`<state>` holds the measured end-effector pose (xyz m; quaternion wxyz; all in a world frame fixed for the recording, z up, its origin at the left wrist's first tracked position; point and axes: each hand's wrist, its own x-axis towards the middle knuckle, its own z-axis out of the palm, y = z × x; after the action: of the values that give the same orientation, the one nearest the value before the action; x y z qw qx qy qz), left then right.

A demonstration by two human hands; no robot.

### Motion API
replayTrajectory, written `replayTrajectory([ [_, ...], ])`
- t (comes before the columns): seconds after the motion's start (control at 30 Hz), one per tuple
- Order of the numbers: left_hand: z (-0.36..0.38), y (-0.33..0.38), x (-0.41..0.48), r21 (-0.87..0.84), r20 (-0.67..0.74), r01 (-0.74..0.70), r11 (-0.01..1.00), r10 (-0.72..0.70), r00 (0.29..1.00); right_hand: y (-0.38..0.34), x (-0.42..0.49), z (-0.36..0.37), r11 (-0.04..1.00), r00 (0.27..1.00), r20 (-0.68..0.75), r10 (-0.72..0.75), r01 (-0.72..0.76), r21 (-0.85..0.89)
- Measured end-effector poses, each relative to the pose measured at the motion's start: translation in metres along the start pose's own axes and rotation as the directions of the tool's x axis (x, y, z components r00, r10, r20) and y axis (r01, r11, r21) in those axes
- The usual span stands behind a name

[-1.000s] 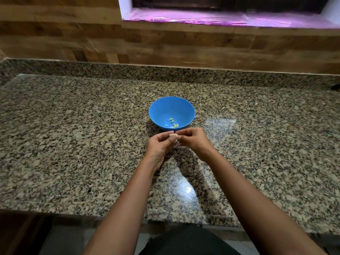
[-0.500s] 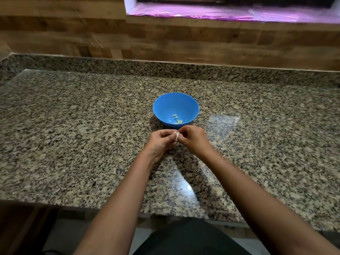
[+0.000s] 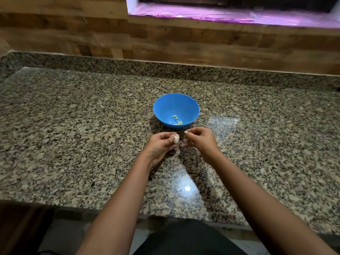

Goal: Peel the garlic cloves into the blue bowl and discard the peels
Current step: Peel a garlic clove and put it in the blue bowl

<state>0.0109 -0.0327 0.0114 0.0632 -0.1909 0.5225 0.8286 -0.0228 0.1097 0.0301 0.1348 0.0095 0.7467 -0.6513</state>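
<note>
Left hand (image 3: 159, 144) grips an unpeeled garlic clove (image 3: 175, 138) just before the blue bowl (image 3: 191, 109), while right hand (image 3: 199, 138) pinches a peel scrap (image 3: 186, 132), apparently so peeled cloves drop straight in.

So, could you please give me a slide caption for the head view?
Left hand holds a garlic clove, right hand pinches a peel, before the blue bowl.

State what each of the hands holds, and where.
Left hand pinches a garlic clove at its left end. Right hand pinches a small pale scrap, probably peel, at its fingertips.
</note>
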Motion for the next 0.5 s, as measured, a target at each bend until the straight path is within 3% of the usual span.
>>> replayTrajectory([
  [0.1, -0.006, -0.009, 0.002, -0.005, -0.039, -0.021, 1.000, 0.021, 0.999, 0.003, -0.002, -0.009, 0.982, 0.994, 0.032, 0.104, -0.107, 0.157],
  [0.17, -0.009, -0.016, 0.005, 0.279, -0.098, -0.081, 0.957, 0.112, 0.989, 0.007, -0.003, -0.014, 0.982, 0.989, 0.042, 0.140, -0.144, 0.121],
  [0.27, -0.014, -0.025, 0.006, 0.709, -0.092, -0.142, 0.691, 0.290, 0.953, 0.015, -0.006, -0.020, 0.982, 0.985, 0.033, 0.168, -0.165, -0.095],
  [0.4, -0.018, -0.040, -0.003, 0.859, -0.036, -0.224, 0.460, 0.492, 0.870, 0.024, -0.007, -0.022, 0.931, 0.971, 0.040, 0.235, -0.213, -0.297],
  [0.5, -0.014, -0.059, -0.019, 0.899, 0.162, -0.362, 0.246, 0.580, 0.798, 0.023, -0.004, -0.022, 0.919, 0.962, 0.049, 0.270, -0.242, -0.311],
])
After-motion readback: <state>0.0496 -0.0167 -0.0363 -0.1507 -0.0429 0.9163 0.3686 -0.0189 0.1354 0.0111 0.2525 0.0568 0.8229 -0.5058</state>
